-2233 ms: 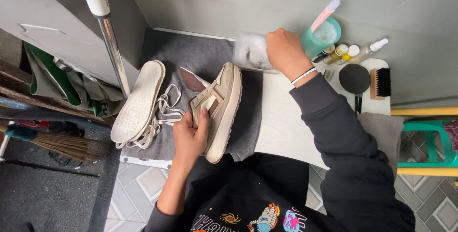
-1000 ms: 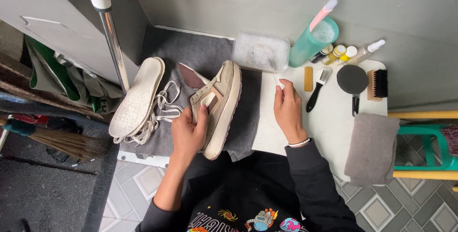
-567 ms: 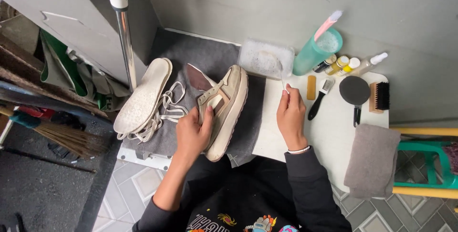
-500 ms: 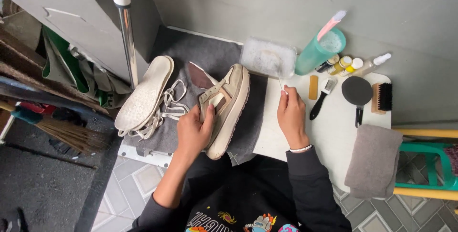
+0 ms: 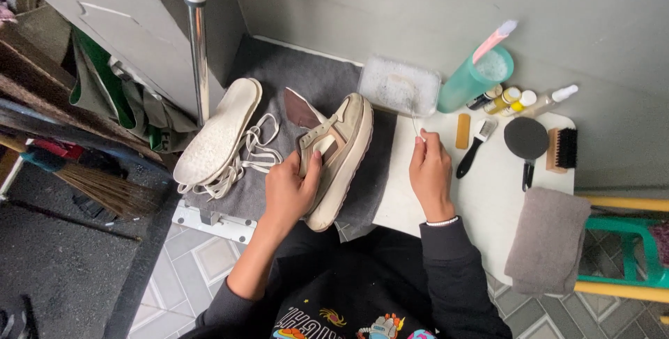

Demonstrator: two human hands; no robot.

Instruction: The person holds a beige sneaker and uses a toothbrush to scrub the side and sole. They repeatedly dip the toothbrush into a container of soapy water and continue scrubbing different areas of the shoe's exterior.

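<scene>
Shoe: beige sneaker gripped on its side by left hand, laces and insole already out.
Right hand: fingers pinching a thin white brush, on the counter beside the sneaker.
Left: scrubbing seemingly not begun.

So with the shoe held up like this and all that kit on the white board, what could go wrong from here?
1. The left hand alone props the beige shoe on its side; it could tip onto the grey mat.
2. The right hand holds a thin brush beside the clear tub and tall green cup; a careless reach might knock them over.
3. The loose laces by the insole could snag.
</scene>
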